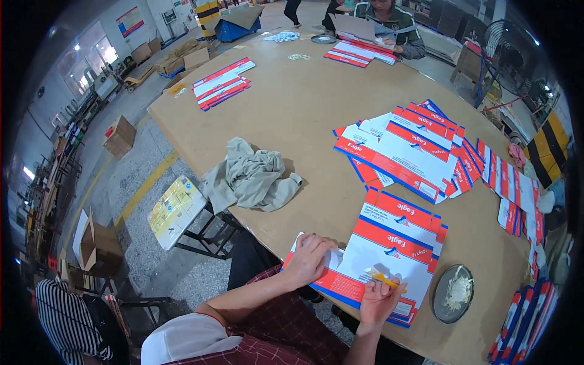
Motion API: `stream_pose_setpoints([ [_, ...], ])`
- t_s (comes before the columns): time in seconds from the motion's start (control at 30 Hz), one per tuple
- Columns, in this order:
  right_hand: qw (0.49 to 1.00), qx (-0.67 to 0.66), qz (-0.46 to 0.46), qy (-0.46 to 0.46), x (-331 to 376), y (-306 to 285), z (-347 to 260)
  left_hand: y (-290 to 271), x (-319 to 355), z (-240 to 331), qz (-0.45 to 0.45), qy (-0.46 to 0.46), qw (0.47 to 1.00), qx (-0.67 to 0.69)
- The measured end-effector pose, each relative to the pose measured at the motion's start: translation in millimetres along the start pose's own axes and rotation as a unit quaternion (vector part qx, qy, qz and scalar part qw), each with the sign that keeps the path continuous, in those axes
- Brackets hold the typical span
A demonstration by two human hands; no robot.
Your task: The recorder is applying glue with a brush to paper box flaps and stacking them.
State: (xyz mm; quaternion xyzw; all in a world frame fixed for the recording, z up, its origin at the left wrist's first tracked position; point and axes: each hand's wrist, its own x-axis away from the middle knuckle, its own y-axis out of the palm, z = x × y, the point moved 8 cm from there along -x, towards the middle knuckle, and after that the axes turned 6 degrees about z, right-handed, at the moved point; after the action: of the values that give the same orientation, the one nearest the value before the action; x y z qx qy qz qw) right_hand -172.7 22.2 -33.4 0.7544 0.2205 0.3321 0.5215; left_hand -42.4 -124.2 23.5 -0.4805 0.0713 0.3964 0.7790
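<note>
Flat printed cartons [389,243] in red, white and blue lie stacked on the table right in front of me. My left hand [309,258] rests on the left edge of this stack, its fingers stretched over a white flap. Between the fingers of my right hand [381,300] is a small yellow-handled tool [383,279] with a pale, flat tip. That tip is over the top carton; whether it touches is unclear. Just right of the stack stands a round dark dish [439,306] holding a whitish, lumpy substance [458,291].
A larger carton pile [413,152] spreads beyond the stack, with more cartons [222,84] at far left. A crumpled grey-green cloth [252,176] lies by the left edge, near a stool [176,210]. Across the table a person [395,27] handles cartons.
</note>
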Motion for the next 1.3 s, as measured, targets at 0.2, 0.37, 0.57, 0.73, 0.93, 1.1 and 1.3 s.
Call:
stream_pose_setpoints([
  [0.2,0.999,0.022,-0.022,-0.013,0.1,2.6,0.1,-8.3,0.8,-4.4,0.039,0.000,0.997,0.068],
  [0.37,0.805,0.521,0.085,-0.270,13.1,6.5,-21.0,-11.7,8.3,-19.1,0.098,-0.035,0.983,0.152],
  [0.57,0.886,0.417,0.049,-0.196,24.6,14.2,0.9,-10.8,10.3,-10.5,0.069,0.013,0.997,0.035],
  [0.73,0.873,0.458,-0.005,-0.166,25.5,32.6,13.8,-13.8,7.2,-2.1,0.076,0.036,0.996,0.015],
  [0.93,0.840,0.521,-0.013,-0.151,21.8,37.9,23.9,-11.9,9.5,-4.4,0.072,0.034,0.997,0.013],
  [1.1,0.829,0.541,-0.039,-0.140,19.1,43.7,27.2,-12.1,9.4,-5.0,0.067,0.028,0.997,0.015],
  [1.3,0.805,0.570,-0.033,-0.163,20.2,46.8,19.4,-12.5,9.4,-5.4,0.074,0.025,0.997,0.020],
])
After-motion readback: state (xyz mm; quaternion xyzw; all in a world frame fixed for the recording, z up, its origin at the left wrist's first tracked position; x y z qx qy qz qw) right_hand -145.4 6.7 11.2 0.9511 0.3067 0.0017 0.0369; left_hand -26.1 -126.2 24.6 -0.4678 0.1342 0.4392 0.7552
